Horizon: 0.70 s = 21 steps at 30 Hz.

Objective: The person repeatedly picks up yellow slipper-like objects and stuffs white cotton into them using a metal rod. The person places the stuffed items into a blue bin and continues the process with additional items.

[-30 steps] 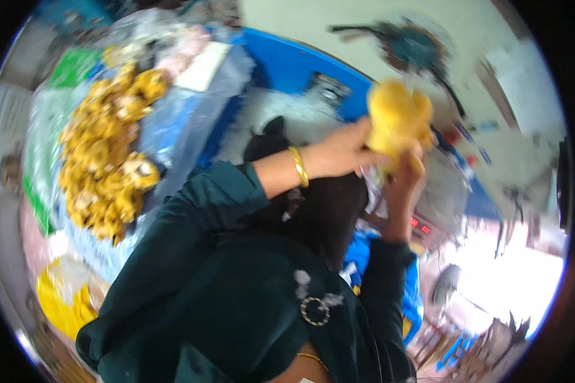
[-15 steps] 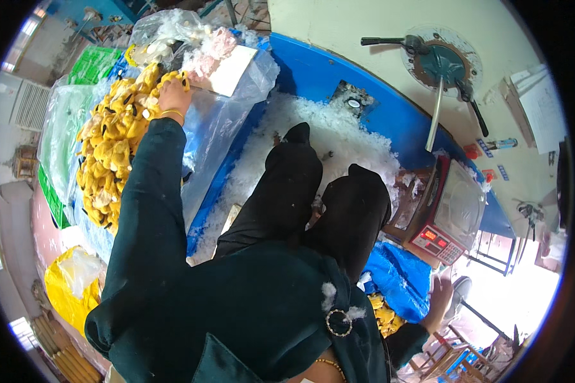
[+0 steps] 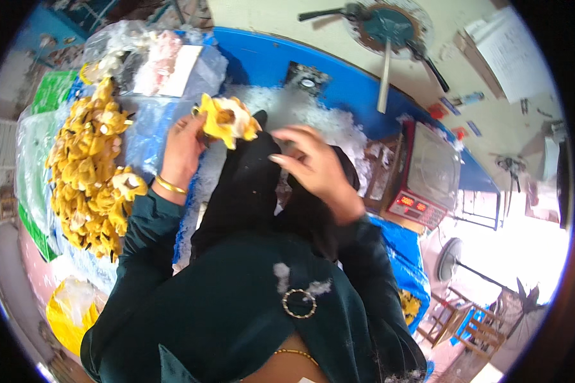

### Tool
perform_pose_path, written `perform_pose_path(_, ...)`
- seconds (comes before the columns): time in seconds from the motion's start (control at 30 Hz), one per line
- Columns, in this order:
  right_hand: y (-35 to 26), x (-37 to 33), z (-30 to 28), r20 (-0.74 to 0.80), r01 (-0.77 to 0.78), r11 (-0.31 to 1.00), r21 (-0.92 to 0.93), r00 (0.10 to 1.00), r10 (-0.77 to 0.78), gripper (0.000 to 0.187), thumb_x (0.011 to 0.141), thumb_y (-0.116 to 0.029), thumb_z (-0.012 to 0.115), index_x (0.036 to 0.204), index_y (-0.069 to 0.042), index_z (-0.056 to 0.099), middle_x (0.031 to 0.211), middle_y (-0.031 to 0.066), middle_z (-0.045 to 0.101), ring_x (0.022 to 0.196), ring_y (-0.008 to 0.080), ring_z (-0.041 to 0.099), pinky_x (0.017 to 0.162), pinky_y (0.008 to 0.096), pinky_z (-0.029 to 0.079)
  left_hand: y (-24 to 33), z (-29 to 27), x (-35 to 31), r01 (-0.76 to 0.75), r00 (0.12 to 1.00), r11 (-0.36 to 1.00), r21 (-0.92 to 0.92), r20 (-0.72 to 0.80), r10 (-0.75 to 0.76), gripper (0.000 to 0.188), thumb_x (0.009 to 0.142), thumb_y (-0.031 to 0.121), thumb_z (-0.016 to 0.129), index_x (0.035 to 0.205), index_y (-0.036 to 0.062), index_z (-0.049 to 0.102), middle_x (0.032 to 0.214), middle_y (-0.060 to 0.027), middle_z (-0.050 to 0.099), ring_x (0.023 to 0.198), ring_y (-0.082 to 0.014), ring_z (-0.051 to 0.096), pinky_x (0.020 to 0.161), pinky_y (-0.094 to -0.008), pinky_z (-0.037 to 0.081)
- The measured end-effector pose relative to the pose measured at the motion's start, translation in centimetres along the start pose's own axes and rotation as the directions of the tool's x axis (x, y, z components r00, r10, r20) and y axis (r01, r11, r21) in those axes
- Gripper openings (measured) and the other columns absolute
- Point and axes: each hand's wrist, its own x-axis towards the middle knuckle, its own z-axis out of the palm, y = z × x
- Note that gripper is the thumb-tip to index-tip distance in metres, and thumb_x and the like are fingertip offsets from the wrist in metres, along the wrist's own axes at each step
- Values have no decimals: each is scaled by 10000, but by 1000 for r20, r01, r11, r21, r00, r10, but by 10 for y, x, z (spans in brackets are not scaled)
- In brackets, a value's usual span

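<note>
- Yellow plush piece [image 3: 227,127]: held up by the left hand, just beyond the left knee [image 3: 239,166] and over the blue bin [image 3: 262,48] with its loose white fluff [image 3: 342,121].
- Left hand [image 3: 184,143]: thumb and fingers pinch the piece by its left edge; a gold bangle [image 3: 171,186] sits at the wrist.
- Right hand [image 3: 316,166]: apart from the piece, thumb and forefinger parted, nothing seen between them.
- Handling (my judgement): very light, soft and floppy, likely to fold under its own slack; the nap should grip well, so slipping is unlikely. Not fragile, though a seam could strain if tugged hard.
- Where to hold: the rim around the dark hollow in its middle, one hand either side, keeps it from collapsing; a thin end lets the rest droop.
- Count, held: one piece, in one of two hands.
- Count, heaps of yellow pieces: two. A big pile [image 3: 86,166] lies to the left on plastic sheeting [image 3: 147,134]; a small batch [image 3: 409,305] shows by the blue bag [image 3: 399,252] at lower right. Pieces overlap too much to number.
- Count, equipment: one metal tube [image 3: 384,76], two dark levers [image 3: 322,14] flanking it, one red-fronted scale [image 3: 421,207], one floor fan [image 3: 449,258].
</note>
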Motion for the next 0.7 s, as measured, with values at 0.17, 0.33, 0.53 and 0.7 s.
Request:
perform_pose_path(0.17, 14, 16, 24, -97, 78, 982, -172, 991, -96, 218, 814, -179, 697, 980, -61, 620, 957, 99, 619, 719, 247, 636, 670, 330, 502, -44, 46, -34, 133, 974, 991, -13, 187, -129, 223, 943, 245, 584, 883, 32, 610, 804, -54, 634, 688, -105, 608, 581, -237, 503)
perform_pose_path(0.33, 23, -10, -25, 136, -212, 961, 178, 972, 190, 206, 851, -109, 650, 1036, -21, 627, 867, 101, 672, 791, 142, 644, 682, 271, 489, -24, 59, -10, -601, 799, 553, 577, 443, 406, 199, 882, 188, 670, 974, 16, 632, 769, -25, 628, 618, -75, 541, 539, -200, 426)
perform_pose_path(0.53, 5, -17, -68, 131, -71, 997, 44, 989, 65, 167, 873, -64, 623, 1027, 1, 632, 853, 83, 661, 775, 124, 615, 701, 256, 480, -11, 106, 4, -196, 479, 881, 431, 826, -297, 232, 801, 56, 740, 997, 17, 624, 855, 10, 616, 754, -50, 550, 670, -202, 455)
perform_pose_path(0.7, 2, -33, -101, 154, 37, 958, -284, 988, 7, 190, 788, -121, 693, 933, -9, 645, 841, 112, 601, 765, 255, 600, 674, 323, 476, -10, 138, 5, -56, 477, 877, 478, 784, -397, 209, 753, 36, 770, 918, 15, 644, 830, 11, 621, 763, -54, 561, 685, -208, 457)
